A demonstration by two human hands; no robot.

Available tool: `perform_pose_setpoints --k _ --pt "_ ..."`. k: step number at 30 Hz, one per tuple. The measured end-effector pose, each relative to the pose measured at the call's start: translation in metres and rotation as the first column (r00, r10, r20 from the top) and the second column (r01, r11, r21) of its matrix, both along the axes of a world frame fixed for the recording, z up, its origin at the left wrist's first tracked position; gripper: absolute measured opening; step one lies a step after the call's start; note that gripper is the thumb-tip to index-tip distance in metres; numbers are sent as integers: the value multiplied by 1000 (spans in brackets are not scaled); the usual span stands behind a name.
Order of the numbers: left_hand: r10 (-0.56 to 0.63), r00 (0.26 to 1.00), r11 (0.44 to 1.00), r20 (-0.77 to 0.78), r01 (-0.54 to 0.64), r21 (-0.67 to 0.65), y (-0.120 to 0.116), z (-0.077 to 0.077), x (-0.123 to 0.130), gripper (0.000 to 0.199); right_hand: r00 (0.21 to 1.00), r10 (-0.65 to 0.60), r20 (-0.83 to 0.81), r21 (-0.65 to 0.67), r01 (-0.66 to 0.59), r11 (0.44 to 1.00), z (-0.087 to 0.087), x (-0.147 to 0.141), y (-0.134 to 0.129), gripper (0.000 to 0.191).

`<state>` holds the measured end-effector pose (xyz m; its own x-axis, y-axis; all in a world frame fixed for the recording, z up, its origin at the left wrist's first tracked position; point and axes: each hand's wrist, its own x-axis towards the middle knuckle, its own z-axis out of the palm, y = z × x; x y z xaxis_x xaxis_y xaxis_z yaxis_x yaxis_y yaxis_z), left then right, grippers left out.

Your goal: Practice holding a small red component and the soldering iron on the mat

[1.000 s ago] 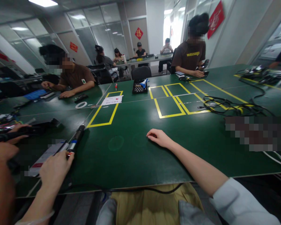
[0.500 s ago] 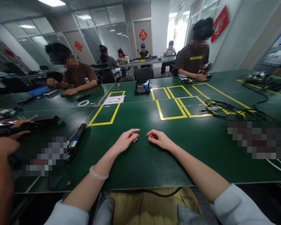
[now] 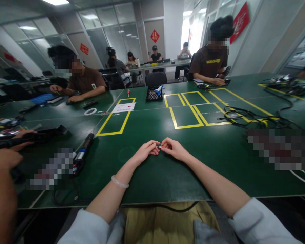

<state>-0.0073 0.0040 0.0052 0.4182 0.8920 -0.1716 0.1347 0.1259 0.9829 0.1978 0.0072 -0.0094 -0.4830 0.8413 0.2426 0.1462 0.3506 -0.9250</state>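
Near the middle of the green table (image 3: 147, 179), my left hand (image 3: 147, 150) and my right hand (image 3: 173, 149) meet at the fingertips. Between them is a tiny object (image 3: 160, 147) with white and orange parts, too small to name. The fingers of both hands are pinched together around it. A pale bracelet (image 3: 120, 182) circles my left wrist. Beyond my hands, yellow tape outlines (image 3: 189, 127) mark the tabletop.
A black cylindrical device (image 3: 84, 149) lies to the left, near another person's arm (image 3: 2, 176). Black cables (image 3: 244, 117) are coiled at the right. Farther back are a black tray (image 3: 152, 94), a paper sheet (image 3: 123, 107), a white tape ring (image 3: 90, 112) and seated people.
My left hand has moved right and my fingertips have come together. The small orange item, earlier at my left fingers, is now between both hands.
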Motion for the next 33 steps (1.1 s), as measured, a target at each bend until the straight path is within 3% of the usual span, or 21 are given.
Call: perform_pose_setpoints --k 10,16,23,33 --pt "7 999 999 -42 -5 48 -3 -2 6 36 995 -42 90 123 31 992 2 -1 -1 19" --pt "-19 1000 996 14 18 83 0 -10 4 36 999 -15 44 71 12 997 0 -1 0 19" --pt "26 1000 998 14 -27 61 -3 -5 5 35 997 -26 66 169 15 986 -1 -1 1 11" --pt "11 1000 990 -18 -8 142 -5 -4 5 31 997 -28 65 81 23 996 -2 -1 1 21"
